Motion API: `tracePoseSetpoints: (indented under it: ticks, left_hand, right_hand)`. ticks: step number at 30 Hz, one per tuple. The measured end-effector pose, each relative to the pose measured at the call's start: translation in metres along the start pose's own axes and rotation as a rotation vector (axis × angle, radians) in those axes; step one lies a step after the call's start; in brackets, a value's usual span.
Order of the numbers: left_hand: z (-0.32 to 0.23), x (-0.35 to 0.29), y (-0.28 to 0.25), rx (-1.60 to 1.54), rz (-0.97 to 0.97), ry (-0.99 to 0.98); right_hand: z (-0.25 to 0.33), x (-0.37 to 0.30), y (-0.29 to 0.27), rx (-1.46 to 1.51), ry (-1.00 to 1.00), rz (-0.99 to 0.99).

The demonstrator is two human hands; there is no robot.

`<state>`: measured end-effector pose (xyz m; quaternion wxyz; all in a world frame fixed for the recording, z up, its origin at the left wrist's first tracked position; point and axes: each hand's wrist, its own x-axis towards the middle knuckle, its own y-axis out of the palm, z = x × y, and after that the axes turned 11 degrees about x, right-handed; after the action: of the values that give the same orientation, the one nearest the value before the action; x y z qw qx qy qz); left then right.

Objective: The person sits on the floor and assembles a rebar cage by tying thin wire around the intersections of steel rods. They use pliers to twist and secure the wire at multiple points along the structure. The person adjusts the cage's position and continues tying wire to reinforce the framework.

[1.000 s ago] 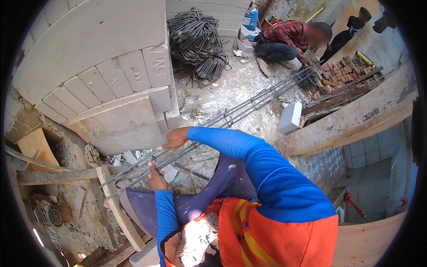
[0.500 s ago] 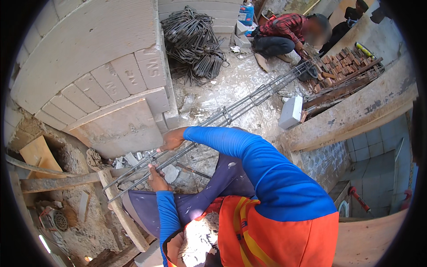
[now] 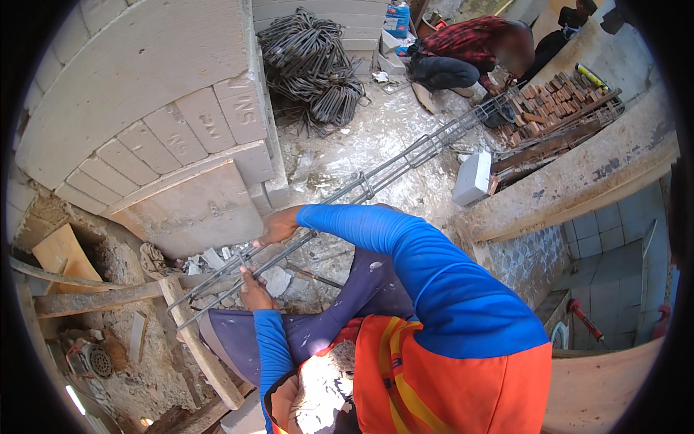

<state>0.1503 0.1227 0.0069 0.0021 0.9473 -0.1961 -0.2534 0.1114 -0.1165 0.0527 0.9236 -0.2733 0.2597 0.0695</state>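
Note:
A long rebar cage (image 3: 402, 162), made of thin parallel steel bars with stirrups round them, runs diagonally from the wooden frame at lower left to the crouching person at upper right. Close to its near end, my left hand (image 3: 255, 291) grips the lower bars, thumb and fingers closed at the steel. My right hand (image 3: 280, 226) reaches across to the upper side, fingers closed on the bars a short way from the left hand. A stirrup (image 3: 363, 186) circles the bars beyond my right forearm. Whether either hand also holds wire is too small to tell.
A heap of bent stirrups (image 3: 307, 69) lies beside stacked pale blocks (image 3: 177, 137). The crouching person (image 3: 463, 54) works near the cage's far end, by stacked bricks (image 3: 553, 108). A white block (image 3: 473, 179) stands right of the cage. Wooden beams (image 3: 199, 340) border the rubble-strewn lower left.
The crouching person has bent lower, and the head has shifted slightly left. Both my hands stay at nearly the same place on the bars.

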Motion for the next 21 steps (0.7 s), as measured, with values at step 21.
tracePoseSetpoints:
  ticks: [21]
  left_hand:
    - [-0.0022,0.0041,-0.0009,0.028,-0.006,-0.047]
  right_hand:
    - [-0.0025,0.0042,0.0015,-0.002,-0.044,-0.039]
